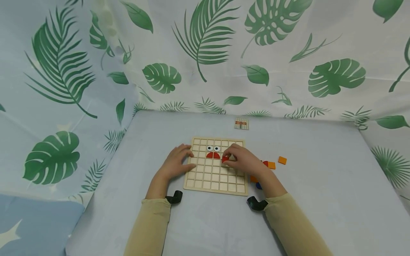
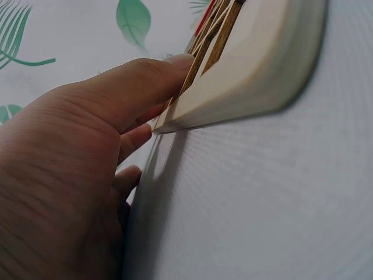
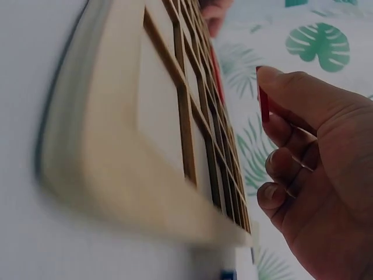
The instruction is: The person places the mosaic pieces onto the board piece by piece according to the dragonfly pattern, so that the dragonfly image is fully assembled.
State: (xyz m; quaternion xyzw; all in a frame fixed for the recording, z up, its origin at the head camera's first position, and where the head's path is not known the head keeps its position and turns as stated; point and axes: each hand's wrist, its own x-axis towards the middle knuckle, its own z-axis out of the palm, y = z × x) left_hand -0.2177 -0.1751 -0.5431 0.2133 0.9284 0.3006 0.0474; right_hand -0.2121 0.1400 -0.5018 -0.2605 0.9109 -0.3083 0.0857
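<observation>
A square wooden grid board [image 1: 215, 192] lies on the table between both hands. Two eye tiles [image 1: 216, 148] sit side by side in its upper cells, and just below them are two red tiles [image 1: 209, 155] with curved edges. The left hand [image 1: 174, 161] rests at the board's left edge, its fingers spread and fairly straight; in the left wrist view the thumb [image 2: 145, 87] lies on the rim. Over the right part of the grid, the right hand [image 1: 246, 160] pinches a thin red tile [image 3: 264, 99] between thumb and fingers, held above the cells.
Right of the board lie loose tiles, partly hidden by the right forearm: an orange tile [image 1: 282, 160], another orange one [image 1: 271, 165] beside a red piece, and a blue piece [image 1: 258, 185]. A small pattern card [image 1: 241, 123] lies behind the board. Leaf-printed curtains [image 1: 205, 89] enclose the table.
</observation>
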